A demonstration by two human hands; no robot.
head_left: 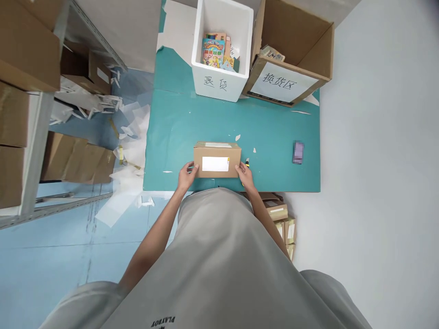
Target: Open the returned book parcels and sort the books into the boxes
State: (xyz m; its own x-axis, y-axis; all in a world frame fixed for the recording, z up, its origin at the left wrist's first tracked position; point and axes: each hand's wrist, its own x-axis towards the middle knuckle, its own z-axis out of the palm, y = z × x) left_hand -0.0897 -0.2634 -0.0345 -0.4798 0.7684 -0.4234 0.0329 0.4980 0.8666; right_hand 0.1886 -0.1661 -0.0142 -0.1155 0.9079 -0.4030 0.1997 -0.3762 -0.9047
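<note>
The box (217, 161) is at the desk's (274, 132) near edge, left hand (188, 176) and right hand (245, 176) grasping its left and right ends. It looks stiff, probably light, barely slippery; those end walls, near the corners, seem the surest hold.

A green-topped counter (274, 128) stands in a pale room. A plain white wall (377, 137) rises beside its right edge; a greyish wall (137, 27) lies beyond its far left corner. Past the left edge, a light blue floor (51, 260), marked by thin seams and dark streaks, is strewn with white paper sheets (132, 146). Farther left, a grey metal shelf unit (41, 137) carries brown cardboard boxes (27, 50). Smaller cartons (290, 230) are stacked below the near edge, toward the right corner. The light is soft and even.
</note>
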